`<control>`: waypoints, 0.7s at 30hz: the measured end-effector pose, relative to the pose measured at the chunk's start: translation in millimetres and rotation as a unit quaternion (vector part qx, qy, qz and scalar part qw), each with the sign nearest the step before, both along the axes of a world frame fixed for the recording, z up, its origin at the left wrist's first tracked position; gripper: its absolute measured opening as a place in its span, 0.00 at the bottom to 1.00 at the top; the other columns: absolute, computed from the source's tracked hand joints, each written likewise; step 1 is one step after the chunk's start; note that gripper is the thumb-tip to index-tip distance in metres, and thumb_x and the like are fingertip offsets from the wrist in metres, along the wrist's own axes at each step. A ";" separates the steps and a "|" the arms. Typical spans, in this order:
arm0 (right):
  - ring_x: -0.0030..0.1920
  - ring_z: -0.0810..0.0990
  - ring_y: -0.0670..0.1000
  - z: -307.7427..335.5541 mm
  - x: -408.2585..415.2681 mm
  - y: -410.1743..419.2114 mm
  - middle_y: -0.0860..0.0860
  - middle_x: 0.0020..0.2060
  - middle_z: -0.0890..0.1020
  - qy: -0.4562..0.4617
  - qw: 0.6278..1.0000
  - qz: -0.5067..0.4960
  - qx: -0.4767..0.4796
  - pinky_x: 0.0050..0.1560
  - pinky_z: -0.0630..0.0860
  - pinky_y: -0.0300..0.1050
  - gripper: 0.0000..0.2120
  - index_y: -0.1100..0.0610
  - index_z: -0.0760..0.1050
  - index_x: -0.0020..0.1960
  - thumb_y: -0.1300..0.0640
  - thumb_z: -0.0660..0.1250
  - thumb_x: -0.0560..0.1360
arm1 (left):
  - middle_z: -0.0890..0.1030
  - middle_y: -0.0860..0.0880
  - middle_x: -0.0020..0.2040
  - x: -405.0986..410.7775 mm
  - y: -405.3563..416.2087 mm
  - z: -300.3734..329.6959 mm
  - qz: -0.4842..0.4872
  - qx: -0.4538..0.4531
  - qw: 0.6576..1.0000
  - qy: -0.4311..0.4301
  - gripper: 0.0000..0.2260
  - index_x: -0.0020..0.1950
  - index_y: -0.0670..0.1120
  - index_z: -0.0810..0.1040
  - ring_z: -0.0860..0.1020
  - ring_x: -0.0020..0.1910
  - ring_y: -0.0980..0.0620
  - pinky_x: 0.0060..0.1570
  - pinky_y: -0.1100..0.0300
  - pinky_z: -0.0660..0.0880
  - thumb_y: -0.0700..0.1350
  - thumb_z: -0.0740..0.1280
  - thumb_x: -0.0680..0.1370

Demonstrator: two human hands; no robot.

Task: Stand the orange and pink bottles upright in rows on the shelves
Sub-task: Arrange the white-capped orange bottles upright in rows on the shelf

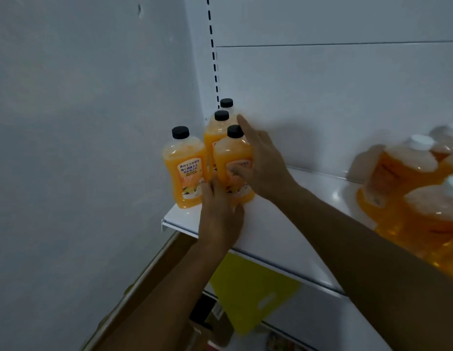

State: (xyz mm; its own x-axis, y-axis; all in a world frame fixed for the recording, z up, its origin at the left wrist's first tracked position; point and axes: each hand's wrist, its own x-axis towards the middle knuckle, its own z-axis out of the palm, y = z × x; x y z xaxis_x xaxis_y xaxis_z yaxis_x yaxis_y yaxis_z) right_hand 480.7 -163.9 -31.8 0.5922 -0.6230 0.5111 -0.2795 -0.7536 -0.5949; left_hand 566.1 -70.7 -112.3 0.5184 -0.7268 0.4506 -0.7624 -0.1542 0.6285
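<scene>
At the left end of the white shelf (260, 224), both hands set one orange bottle (233, 163) upright beside three others. The right hand (263, 160) wraps its side; the left hand (220, 214) holds its base. Next, I think, release it and fetch from the bottles lying at right (407, 188).
</scene>
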 end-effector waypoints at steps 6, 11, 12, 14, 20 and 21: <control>0.77 0.54 0.57 4.8 -31.7 18.3 0.51 0.78 0.53 0.065 0.997 -0.025 0.016 0.71 0.61 0.63 0.43 0.47 0.40 0.79 0.44 0.66 0.76 | 0.65 0.43 0.74 -13.5 26.0 -14.1 0.010 0.134 0.990 -0.041 0.40 0.77 0.43 0.53 0.67 0.71 0.43 0.66 0.45 0.69 0.67 0.58 0.75; 0.78 0.47 0.52 26.2 -82.7 51.0 0.48 0.79 0.47 0.089 0.995 -0.034 -0.009 0.74 0.56 0.59 0.37 0.46 0.45 0.79 0.39 0.59 0.78 | 0.58 0.39 0.77 -29.7 46.7 -9.6 0.043 0.199 0.975 -0.087 0.42 0.78 0.41 0.49 0.59 0.75 0.41 0.72 0.44 0.61 0.70 0.53 0.75; 0.78 0.47 0.52 30.8 -95.9 60.5 0.48 0.79 0.47 0.087 0.995 -0.034 -0.015 0.74 0.56 0.59 0.36 0.47 0.46 0.79 0.39 0.58 0.78 | 0.57 0.38 0.77 -36.5 52.3 -7.8 0.050 0.203 0.973 -0.093 0.42 0.78 0.41 0.50 0.58 0.76 0.41 0.72 0.44 0.60 0.69 0.53 0.75; 0.78 0.47 0.51 37.5 -126.2 81.6 0.48 0.79 0.48 0.085 0.995 -0.037 -0.029 0.74 0.56 0.57 0.35 0.47 0.47 0.79 0.39 0.58 0.78 | 0.55 0.37 0.78 -57.2 65.3 -4.0 0.054 0.203 0.973 -0.098 0.42 0.78 0.40 0.50 0.55 0.77 0.40 0.73 0.44 0.57 0.68 0.55 0.76; 0.78 0.51 0.52 42.3 -253.7 144.1 0.50 0.78 0.53 0.079 0.990 -0.082 -0.081 0.73 0.55 0.54 0.34 0.48 0.50 0.79 0.40 0.59 0.78 | 0.56 0.39 0.78 -183.8 98.0 -2.7 -0.010 0.176 0.976 -0.128 0.42 0.78 0.40 0.53 0.56 0.77 0.42 0.74 0.45 0.57 0.68 0.54 0.76; 0.77 0.52 0.53 42.5 -278.8 152.9 0.50 0.78 0.54 0.067 0.991 -0.094 -0.072 0.73 0.56 0.54 0.34 0.49 0.51 0.79 0.40 0.60 0.78 | 0.56 0.40 0.78 -209.3 103.1 -4.4 -0.029 0.175 0.975 -0.133 0.42 0.78 0.40 0.53 0.56 0.77 0.43 0.74 0.45 0.57 0.69 0.53 0.76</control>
